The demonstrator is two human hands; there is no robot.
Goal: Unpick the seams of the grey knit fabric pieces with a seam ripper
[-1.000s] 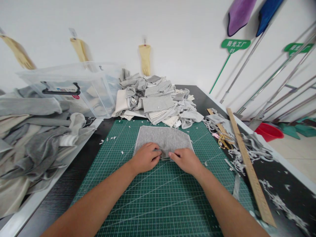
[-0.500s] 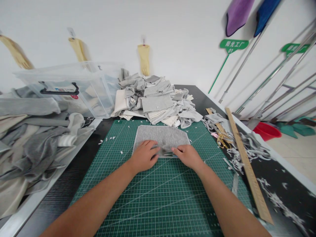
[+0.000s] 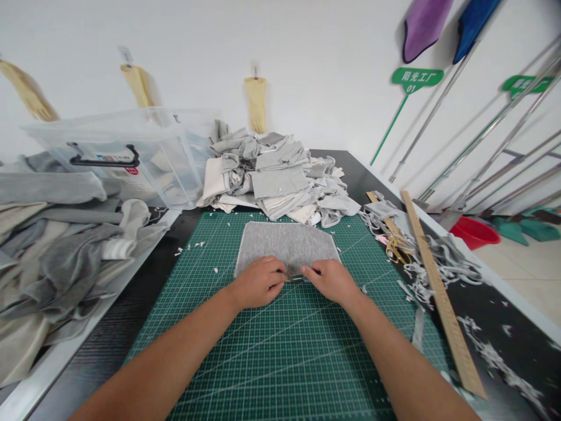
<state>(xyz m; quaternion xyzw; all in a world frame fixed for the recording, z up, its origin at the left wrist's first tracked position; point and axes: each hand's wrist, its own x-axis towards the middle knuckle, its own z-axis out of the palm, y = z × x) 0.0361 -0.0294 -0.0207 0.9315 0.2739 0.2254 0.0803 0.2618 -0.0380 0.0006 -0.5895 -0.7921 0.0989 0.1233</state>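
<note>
Grey knit cloth panel with pale stitched edging (image 3: 284, 241): lying flat just beyond the hands, its long axis running left to right, its far right corner slanting.

Left hand, bare (image 3: 260, 282): curling over the panel's near left part, thumb and fingers pinching at the near edge. Right hand, bare (image 3: 332, 282): pinching the same edge at the right; neither hand is sitting clearly nearer. Slim shiny sliver (image 3: 294, 278): spanning the gap between the fingertips; cannot tell what it is or which hand is gripping it.

Green gridded cutting mat (image 3: 280, 362): supporting the panel, extending nearer than the hands. Long pale wooden ruler (image 3: 438, 286): lying slantwise at right, well apart. Gold-handled scissors (image 3: 391, 252): resting among offcuts, far right.

Heap of grey and cream fabric (image 3: 79, 251): spreading at left. Pile of folded grey and white cloths (image 3: 280, 182): rising just beyond the panel, blocking the far side. Clear plastic bin (image 3: 166, 169): standing far left.
</note>
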